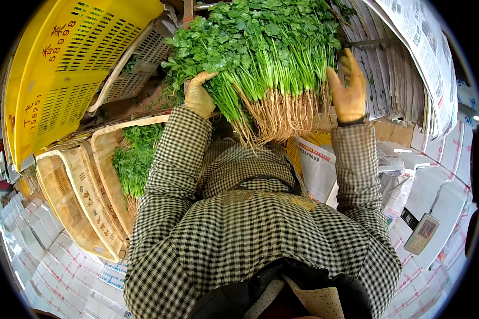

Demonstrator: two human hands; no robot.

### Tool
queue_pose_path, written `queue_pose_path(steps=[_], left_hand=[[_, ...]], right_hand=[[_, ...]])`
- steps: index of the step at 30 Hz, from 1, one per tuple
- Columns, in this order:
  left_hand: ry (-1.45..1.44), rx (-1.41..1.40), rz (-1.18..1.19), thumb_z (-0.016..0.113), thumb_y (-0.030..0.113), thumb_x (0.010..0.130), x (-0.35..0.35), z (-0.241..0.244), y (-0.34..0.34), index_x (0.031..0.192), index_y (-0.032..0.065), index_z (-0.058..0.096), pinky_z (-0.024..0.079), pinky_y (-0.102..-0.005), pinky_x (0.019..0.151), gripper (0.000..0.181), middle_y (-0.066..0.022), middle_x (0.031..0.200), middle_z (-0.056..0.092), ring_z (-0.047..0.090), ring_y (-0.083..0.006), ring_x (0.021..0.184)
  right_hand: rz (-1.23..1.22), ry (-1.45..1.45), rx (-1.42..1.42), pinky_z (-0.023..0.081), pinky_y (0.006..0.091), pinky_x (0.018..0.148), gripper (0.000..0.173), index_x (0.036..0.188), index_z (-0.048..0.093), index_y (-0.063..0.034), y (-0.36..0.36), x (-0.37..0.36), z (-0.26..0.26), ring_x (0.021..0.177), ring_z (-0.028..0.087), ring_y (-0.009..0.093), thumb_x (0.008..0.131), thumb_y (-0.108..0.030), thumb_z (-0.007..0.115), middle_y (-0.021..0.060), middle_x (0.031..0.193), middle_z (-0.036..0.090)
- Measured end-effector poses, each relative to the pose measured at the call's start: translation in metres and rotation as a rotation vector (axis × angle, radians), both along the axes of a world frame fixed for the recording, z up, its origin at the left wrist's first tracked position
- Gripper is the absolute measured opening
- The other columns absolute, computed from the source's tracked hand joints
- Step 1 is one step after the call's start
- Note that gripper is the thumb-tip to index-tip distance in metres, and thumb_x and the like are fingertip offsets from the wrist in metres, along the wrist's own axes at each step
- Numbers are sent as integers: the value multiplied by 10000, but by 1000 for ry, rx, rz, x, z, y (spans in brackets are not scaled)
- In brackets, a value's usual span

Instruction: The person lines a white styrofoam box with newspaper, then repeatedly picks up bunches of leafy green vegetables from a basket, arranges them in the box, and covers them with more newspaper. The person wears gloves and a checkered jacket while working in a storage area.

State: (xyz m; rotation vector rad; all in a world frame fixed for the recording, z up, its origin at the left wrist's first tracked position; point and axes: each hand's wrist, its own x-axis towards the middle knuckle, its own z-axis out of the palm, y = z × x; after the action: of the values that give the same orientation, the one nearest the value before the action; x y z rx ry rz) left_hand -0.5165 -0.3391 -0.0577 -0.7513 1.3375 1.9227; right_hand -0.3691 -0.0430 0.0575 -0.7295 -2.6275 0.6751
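Observation:
A wide pile of leafy green herbs with long pale roots (271,67), resembling coriander or celery, lies in front of me, its leaves away from me and its roots towards my body. At the pile's left edge, my left hand (200,95) in a yellowish glove rests with its thumb against the stems; whether it grips any is hidden. My right hand (348,89), gloved in the same colour, is raised at the right edge beside the roots, its thumb and fingers spread apart and nothing between them.
Yellow perforated crates (80,67) stand at upper left. Below them, a pale plastic crate (107,167) holds more rooted herbs (137,159). Stacked newspapers (395,75) rise at the right. A newspaper-lined yellow basket (317,159) sits beside my right forearm. A digital scale (422,234) stands lower right.

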Motion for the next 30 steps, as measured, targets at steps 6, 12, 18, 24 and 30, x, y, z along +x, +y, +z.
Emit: queue_pose_path(steps=[6, 12, 18, 24, 30], left_hand=[[-23, 53, 88, 775, 183, 629, 11, 35, 13, 1076, 50, 566, 322, -613, 1010, 511, -211, 1406, 308, 366, -389, 1218], [36, 49, 391, 617, 219, 805, 27, 6, 7, 1302, 52, 460, 340, -598, 1025, 547, -203, 1470, 280, 360, -408, 1290], [-109, -4, 377, 587, 304, 812, 32, 33, 27, 1289, 61, 483, 307, -509, 1081, 546, -202, 1425, 377, 415, -334, 1264], [115, -212, 236, 660, 172, 750, 35, 55, 72, 1375, -122, 236, 375, -407, 976, 810, -241, 1213, 482, 474, -290, 1089], [219, -219, 228, 654, 151, 821, 41, -45, 82, 1450, -29, 185, 414, -360, 972, 805, -206, 1314, 467, 510, -285, 1122]], right_hand=[[627, -387, 260, 521, 290, 540, 149, 810, 685, -84, -133, -30, 1, 573, 584, 121, 807, -230, 717, 20, 665, 639], [589, -729, 380, 442, 300, 425, 212, 681, 608, -95, -124, -48, -29, 413, 453, 130, 875, -164, 560, -3, 492, 483], [661, -139, 465, 387, 307, 380, 239, 573, 534, -111, -133, -3, -47, 388, 413, 135, 792, -149, 623, -3, 447, 415], [711, -616, 572, 414, 316, 399, 86, 708, 639, -104, -139, 2, -56, 427, 463, 147, 778, -152, 642, 12, 479, 473], [898, -75, 22, 525, 349, 635, 206, 977, 702, -54, -114, -38, 52, 596, 621, 237, 793, -144, 679, 85, 729, 673]])
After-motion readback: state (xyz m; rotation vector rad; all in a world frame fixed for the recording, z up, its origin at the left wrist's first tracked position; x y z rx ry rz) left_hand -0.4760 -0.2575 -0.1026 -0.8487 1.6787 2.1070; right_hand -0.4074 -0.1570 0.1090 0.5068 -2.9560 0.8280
